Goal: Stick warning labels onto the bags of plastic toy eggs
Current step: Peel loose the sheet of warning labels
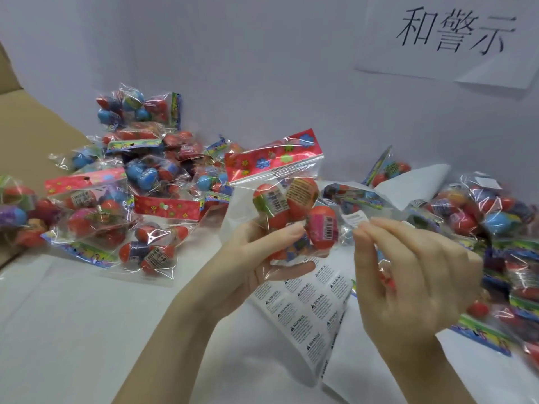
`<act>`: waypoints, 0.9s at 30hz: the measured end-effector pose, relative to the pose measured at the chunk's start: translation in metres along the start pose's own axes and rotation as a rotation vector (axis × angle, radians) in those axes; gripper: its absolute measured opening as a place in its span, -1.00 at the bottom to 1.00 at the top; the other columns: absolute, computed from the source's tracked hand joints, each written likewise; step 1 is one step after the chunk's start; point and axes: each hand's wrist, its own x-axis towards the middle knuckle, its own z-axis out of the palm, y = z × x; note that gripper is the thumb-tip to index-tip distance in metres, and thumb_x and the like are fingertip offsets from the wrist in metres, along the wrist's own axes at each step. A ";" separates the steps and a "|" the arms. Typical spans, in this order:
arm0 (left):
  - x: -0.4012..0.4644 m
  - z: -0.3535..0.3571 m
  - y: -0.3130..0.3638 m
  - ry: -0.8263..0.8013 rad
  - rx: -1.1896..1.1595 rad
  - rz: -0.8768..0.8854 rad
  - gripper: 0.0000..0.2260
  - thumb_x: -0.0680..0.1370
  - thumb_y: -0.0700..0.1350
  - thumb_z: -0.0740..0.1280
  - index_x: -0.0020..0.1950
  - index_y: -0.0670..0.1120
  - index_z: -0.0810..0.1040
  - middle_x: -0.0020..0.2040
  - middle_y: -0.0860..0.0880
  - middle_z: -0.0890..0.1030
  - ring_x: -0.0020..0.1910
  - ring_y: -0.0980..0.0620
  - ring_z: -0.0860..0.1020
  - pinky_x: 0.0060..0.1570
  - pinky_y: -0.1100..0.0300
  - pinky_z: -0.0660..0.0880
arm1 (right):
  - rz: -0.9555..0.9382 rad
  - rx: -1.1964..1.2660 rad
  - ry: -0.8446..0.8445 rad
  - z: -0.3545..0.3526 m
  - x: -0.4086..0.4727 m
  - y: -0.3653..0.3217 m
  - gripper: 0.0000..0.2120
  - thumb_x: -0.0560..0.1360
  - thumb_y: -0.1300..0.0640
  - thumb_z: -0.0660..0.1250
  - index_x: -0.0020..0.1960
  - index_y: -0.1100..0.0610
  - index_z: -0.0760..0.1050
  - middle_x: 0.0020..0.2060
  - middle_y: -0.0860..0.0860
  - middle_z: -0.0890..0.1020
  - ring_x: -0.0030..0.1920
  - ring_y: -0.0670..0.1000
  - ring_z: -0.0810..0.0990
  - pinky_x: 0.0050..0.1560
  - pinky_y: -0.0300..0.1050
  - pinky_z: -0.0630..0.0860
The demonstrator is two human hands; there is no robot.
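A bag of eggs [287, 199] stands upright, gripped by the curled fingers of the left hand [256, 258]. Just beside it, the right hand [408, 266] pinches a small label [354, 218] between thumb and fingertips, above the label sheet [309, 310].

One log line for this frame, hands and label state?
left hand: holds egg bag | right hand: pinches warning label, not yet stuck | label sheet: on table

Held bag [287, 196] sits dead center over the label sheet [306, 310] on the table [73, 330]. Bag piles [122, 182] lie left and right, box [26, 135] far left, sign [455, 36] on the back wall.
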 end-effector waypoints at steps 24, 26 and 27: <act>0.006 0.001 -0.006 0.262 0.025 0.072 -0.77 0.22 -0.03 0.44 -0.17 -0.06 0.66 -0.26 0.02 0.70 -0.30 0.12 0.66 -0.46 0.39 0.49 | 0.086 0.331 -0.165 0.005 -0.004 -0.007 -0.76 0.53 0.00 0.25 0.03 0.15 0.55 0.00 -0.01 0.59 -0.05 0.01 0.52 0.04 -0.12 0.44; 0.006 0.002 -0.006 0.276 0.032 0.080 -0.73 0.22 -0.04 0.43 -0.11 -0.06 0.61 -0.24 0.00 0.70 -0.28 0.10 0.67 -0.45 0.38 0.50 | 0.459 0.468 -0.223 0.005 0.002 -0.011 -0.63 0.48 -0.18 0.25 0.14 0.05 0.48 0.03 -0.11 0.58 -0.02 -0.11 0.54 0.06 -0.22 0.45; 0.006 0.002 -0.006 0.276 0.041 0.089 -0.77 0.23 -0.04 0.43 -0.15 -0.05 0.62 -0.26 0.01 0.70 -0.29 0.10 0.67 -0.44 0.38 0.51 | 0.681 0.571 -0.286 0.004 0.006 -0.014 -0.53 0.39 -0.31 0.27 0.17 -0.05 0.45 0.01 -0.20 0.59 -0.03 -0.18 0.55 0.04 -0.25 0.46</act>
